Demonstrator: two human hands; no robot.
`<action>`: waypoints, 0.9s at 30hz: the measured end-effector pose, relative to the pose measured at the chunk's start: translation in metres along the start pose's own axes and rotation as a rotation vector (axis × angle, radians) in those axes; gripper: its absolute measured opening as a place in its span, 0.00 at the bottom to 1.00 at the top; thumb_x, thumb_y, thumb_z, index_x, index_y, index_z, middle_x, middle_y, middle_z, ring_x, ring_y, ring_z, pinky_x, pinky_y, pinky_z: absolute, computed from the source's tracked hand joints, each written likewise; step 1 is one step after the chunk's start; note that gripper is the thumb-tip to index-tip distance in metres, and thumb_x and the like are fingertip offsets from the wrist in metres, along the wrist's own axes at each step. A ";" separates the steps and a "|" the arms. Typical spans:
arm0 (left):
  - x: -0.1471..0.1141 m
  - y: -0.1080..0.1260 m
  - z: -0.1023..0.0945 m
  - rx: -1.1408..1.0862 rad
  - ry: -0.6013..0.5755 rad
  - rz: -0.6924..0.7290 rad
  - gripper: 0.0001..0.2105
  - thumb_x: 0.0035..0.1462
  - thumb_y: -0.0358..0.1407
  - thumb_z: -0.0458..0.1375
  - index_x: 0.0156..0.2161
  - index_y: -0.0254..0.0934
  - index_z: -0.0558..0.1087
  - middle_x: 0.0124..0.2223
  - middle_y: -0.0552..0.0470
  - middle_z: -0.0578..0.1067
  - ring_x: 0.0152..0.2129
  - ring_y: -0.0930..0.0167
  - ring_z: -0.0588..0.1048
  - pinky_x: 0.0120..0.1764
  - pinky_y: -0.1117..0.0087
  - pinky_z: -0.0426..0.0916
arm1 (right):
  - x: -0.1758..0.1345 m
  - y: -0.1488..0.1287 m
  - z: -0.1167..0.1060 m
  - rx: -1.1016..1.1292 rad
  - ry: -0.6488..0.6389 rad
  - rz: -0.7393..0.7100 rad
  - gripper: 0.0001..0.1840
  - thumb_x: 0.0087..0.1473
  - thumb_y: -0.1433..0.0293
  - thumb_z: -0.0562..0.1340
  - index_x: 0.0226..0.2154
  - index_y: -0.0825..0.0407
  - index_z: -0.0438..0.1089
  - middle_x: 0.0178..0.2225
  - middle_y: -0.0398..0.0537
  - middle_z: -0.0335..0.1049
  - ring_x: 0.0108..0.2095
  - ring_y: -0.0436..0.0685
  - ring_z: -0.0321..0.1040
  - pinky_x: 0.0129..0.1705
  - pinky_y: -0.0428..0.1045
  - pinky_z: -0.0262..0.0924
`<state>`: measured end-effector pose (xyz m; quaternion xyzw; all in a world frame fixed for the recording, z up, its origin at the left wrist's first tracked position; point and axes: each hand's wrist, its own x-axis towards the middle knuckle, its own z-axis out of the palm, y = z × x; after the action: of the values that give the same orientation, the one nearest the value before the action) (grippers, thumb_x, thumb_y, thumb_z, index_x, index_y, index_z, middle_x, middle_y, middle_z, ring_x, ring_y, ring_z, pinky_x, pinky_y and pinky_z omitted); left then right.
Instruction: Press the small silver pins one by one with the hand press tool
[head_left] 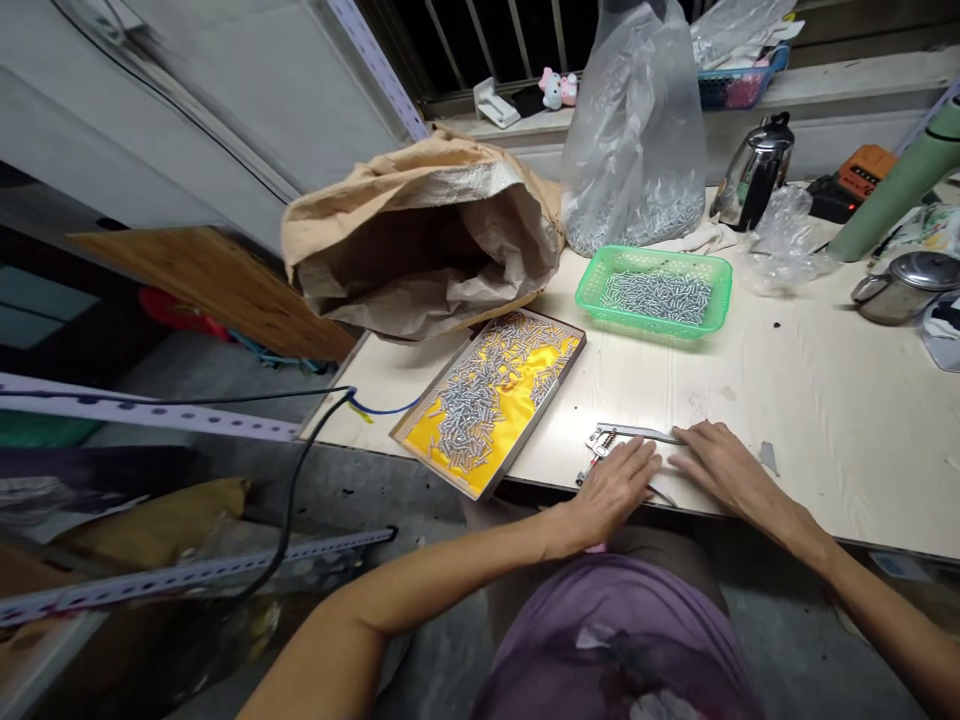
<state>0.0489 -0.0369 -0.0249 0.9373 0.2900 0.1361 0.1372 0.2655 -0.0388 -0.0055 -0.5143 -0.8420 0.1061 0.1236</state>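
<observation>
A silvery metal hand tool with two long handles and a small coil spring lies at the table's front edge. Over its lower part rests my left hand, fingers stretched out and covering some of the tool. My right hand lies on the table to the right, fingers extended, its fingertips at the end of the upper handle. Left of the tool, a shallow box lined with yellow cloth holds many small silvery metal pins. Behind, a green plastic basket contains more such pieces.
An open brown paper sack lies behind the box. A clear plastic bag of metal pieces stands at the back. To the right are a kettle, a green bottle and a metal cup. A black cable hangs at left.
</observation>
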 end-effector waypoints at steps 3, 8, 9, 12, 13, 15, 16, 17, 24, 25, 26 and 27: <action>-0.010 0.014 0.012 -0.037 0.012 0.031 0.17 0.64 0.37 0.49 0.55 0.32 0.62 0.56 0.39 0.68 0.58 0.61 0.61 0.58 0.56 0.59 | 0.016 0.012 0.001 -0.048 -0.007 0.064 0.13 0.61 0.69 0.51 0.38 0.53 0.70 0.34 0.53 0.69 0.35 0.58 0.62 0.37 0.52 0.55; -0.011 0.023 0.012 -0.090 -0.009 -0.005 0.21 0.63 0.43 0.49 0.56 0.32 0.63 0.55 0.38 0.69 0.58 0.61 0.63 0.60 0.54 0.56 | 0.054 0.003 -0.009 -0.169 -0.052 0.124 0.08 0.58 0.71 0.56 0.35 0.54 0.71 0.35 0.53 0.70 0.37 0.59 0.61 0.37 0.52 0.50; -0.011 0.022 0.012 -0.097 -0.011 -0.007 0.22 0.63 0.44 0.49 0.57 0.31 0.62 0.56 0.37 0.69 0.58 0.61 0.62 0.60 0.53 0.55 | 0.060 -0.007 -0.010 -0.167 -0.068 0.078 0.08 0.57 0.71 0.57 0.36 0.53 0.72 0.36 0.53 0.70 0.38 0.59 0.60 0.38 0.52 0.50; -0.013 0.021 0.015 -0.117 -0.036 -0.009 0.25 0.61 0.45 0.51 0.57 0.29 0.62 0.56 0.35 0.68 0.58 0.59 0.62 0.59 0.53 0.57 | 0.073 -0.042 -0.008 -0.085 -0.149 -0.210 0.07 0.57 0.69 0.59 0.37 0.49 0.72 0.39 0.49 0.69 0.41 0.58 0.58 0.38 0.52 0.49; -0.014 0.021 0.017 -0.116 -0.053 -0.013 0.25 0.61 0.46 0.52 0.57 0.29 0.63 0.55 0.34 0.68 0.57 0.58 0.63 0.58 0.54 0.59 | 0.076 -0.053 -0.005 -0.068 -0.183 -0.309 0.06 0.57 0.69 0.60 0.35 0.48 0.73 0.39 0.48 0.69 0.41 0.57 0.58 0.38 0.51 0.49; -0.016 0.020 0.022 -0.089 -0.094 -0.010 0.26 0.60 0.47 0.53 0.55 0.27 0.65 0.53 0.34 0.70 0.55 0.57 0.65 0.56 0.54 0.61 | 0.082 -0.071 0.005 -0.088 -0.235 -0.444 0.06 0.55 0.70 0.61 0.30 0.49 0.73 0.37 0.47 0.69 0.41 0.57 0.58 0.36 0.51 0.49; -0.017 0.019 0.024 -0.066 -0.113 -0.007 0.26 0.60 0.47 0.53 0.54 0.27 0.66 0.52 0.33 0.71 0.55 0.56 0.66 0.56 0.54 0.62 | 0.085 -0.077 0.010 -0.113 -0.242 -0.485 0.07 0.55 0.71 0.61 0.27 0.50 0.73 0.35 0.48 0.69 0.41 0.57 0.58 0.36 0.51 0.49; -0.017 0.019 0.025 -0.041 -0.129 -0.001 0.25 0.60 0.48 0.53 0.54 0.28 0.67 0.53 0.33 0.71 0.55 0.56 0.66 0.56 0.54 0.62 | 0.088 -0.081 0.016 -0.136 -0.237 -0.515 0.08 0.55 0.73 0.61 0.25 0.51 0.72 0.34 0.48 0.69 0.40 0.57 0.58 0.36 0.52 0.49; -0.016 0.020 0.011 -0.002 -0.117 0.056 0.19 0.60 0.44 0.54 0.52 0.35 0.68 0.53 0.39 0.71 0.53 0.59 0.68 0.53 0.60 0.65 | 0.108 -0.085 0.029 0.023 0.029 -0.537 0.07 0.55 0.76 0.58 0.29 0.53 0.70 0.29 0.47 0.70 0.34 0.54 0.62 0.36 0.50 0.55; -0.015 0.017 0.004 -0.025 -0.099 0.069 0.17 0.61 0.42 0.53 0.51 0.34 0.68 0.51 0.40 0.73 0.51 0.62 0.69 0.52 0.62 0.66 | 0.112 -0.082 0.022 0.086 0.121 -0.512 0.07 0.56 0.75 0.57 0.30 0.53 0.70 0.29 0.46 0.70 0.33 0.54 0.62 0.36 0.50 0.56; -0.015 0.012 -0.004 -0.042 -0.069 0.069 0.15 0.62 0.39 0.51 0.50 0.34 0.69 0.48 0.41 0.74 0.48 0.64 0.71 0.50 0.65 0.67 | 0.118 -0.077 0.011 0.140 0.216 -0.477 0.09 0.57 0.75 0.55 0.31 0.53 0.70 0.29 0.47 0.70 0.33 0.54 0.63 0.37 0.50 0.56; -0.014 0.004 -0.013 -0.044 -0.028 0.052 0.13 0.63 0.36 0.49 0.48 0.33 0.69 0.45 0.42 0.75 0.45 0.66 0.72 0.48 0.67 0.68 | 0.125 -0.070 -0.002 0.174 0.308 -0.431 0.10 0.58 0.75 0.53 0.32 0.52 0.70 0.29 0.47 0.70 0.33 0.54 0.63 0.37 0.50 0.57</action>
<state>0.0356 -0.0456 -0.0135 0.9431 0.2605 0.1329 0.1584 0.1523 0.0418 0.0297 -0.3211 -0.8909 0.0701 0.3135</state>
